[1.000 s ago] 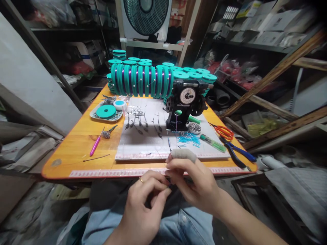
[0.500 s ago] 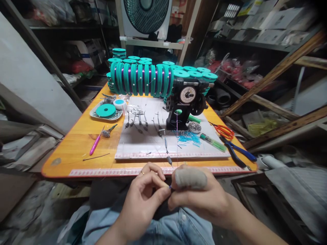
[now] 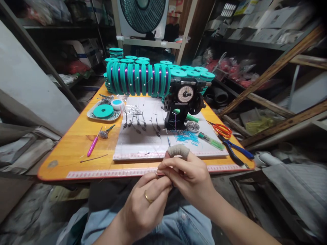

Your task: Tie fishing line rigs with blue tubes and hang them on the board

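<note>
My left hand (image 3: 149, 200), with a ring on one finger, is closed in a pinch just beyond my lap. Touching it from the right, my right hand (image 3: 185, 168) has its thumb and fingertips pressed together; a grey sleeve (image 3: 178, 150) covers one bent finger. A thin purple fishing line (image 3: 175, 119) comes down in front of the black winder toward my hands. Its end between my fingertips is hidden. Just beyond my right hand, a small blue stopper strip (image 3: 168, 141) lies on the white board (image 3: 138, 149). Several dark sinkers (image 3: 138, 131) lie farther left.
Teal foam spools (image 3: 138, 80) wound with purple line sit on the black winder (image 3: 185, 97). Blue-handled pliers (image 3: 237, 149), orange-handled scissors (image 3: 222, 130) and a green tube (image 3: 212, 141) lie right. A magenta-handled tool (image 3: 92, 146) and a tray (image 3: 89, 115) are left.
My right hand has moved up and left, its fingers now meeting over my left fingertips. My left hand has turned its back toward me. The view has shifted slightly.
</note>
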Tool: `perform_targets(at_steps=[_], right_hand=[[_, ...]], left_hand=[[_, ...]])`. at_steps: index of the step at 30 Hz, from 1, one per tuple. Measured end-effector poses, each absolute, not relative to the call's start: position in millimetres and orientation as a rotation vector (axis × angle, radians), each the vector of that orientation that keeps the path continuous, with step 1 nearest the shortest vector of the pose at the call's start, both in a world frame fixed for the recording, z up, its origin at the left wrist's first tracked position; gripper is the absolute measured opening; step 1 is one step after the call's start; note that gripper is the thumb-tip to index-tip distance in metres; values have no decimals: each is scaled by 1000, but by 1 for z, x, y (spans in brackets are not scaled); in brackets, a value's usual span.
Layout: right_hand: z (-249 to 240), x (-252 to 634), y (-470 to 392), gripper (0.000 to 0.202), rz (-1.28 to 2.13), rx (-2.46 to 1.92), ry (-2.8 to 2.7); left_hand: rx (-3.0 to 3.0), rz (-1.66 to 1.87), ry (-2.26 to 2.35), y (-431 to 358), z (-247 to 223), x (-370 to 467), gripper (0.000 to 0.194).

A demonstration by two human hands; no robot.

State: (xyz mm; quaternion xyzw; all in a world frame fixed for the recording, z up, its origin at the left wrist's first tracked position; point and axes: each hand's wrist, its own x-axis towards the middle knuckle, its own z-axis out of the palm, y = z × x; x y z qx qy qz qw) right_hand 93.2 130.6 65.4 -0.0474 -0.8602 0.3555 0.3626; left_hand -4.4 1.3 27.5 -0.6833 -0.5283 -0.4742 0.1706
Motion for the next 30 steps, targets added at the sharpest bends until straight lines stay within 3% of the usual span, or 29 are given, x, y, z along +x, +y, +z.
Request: perform_targets(at_steps=[2,5,9,12,15,17,20,23,26,30], right_hand=[[63,100,127,19,802,-97,-2194],[59,116,120,23,742,-196,-2183],[46,130,111,8,1244,-511,-2311],[34,130,106,15,1671,-643,-2111],[29,128,103,15,1751,-644,-1973],[31,132,103,10,1507,-585,-2072],[36,142,107,19,988,-328,-2275],[40,153,114,30,693,-94,-2356],[41,158,119,33,593,-62,-2406],[39,157,120,32,630,-93,-2417]], left_hand=[[-1860,-1595,-1693,-1,26,0,26],[-1449,-2304,-2123,-6,21,11,13],[-675,-3281,-2073,-6,17,28,20],[-393,-3528,-1894,-2,21,37,22],[-420,-3549,-1889,0,24,38,22],[-615,-3475,-1974,-1,23,34,21],[-1087,-3086,-2146,-2,18,25,19],[-1426,-2612,-2183,-2,18,20,15],[-1569,-2348,-2122,-1,21,19,14],[-1572,-2302,-2103,-1,24,21,15]])
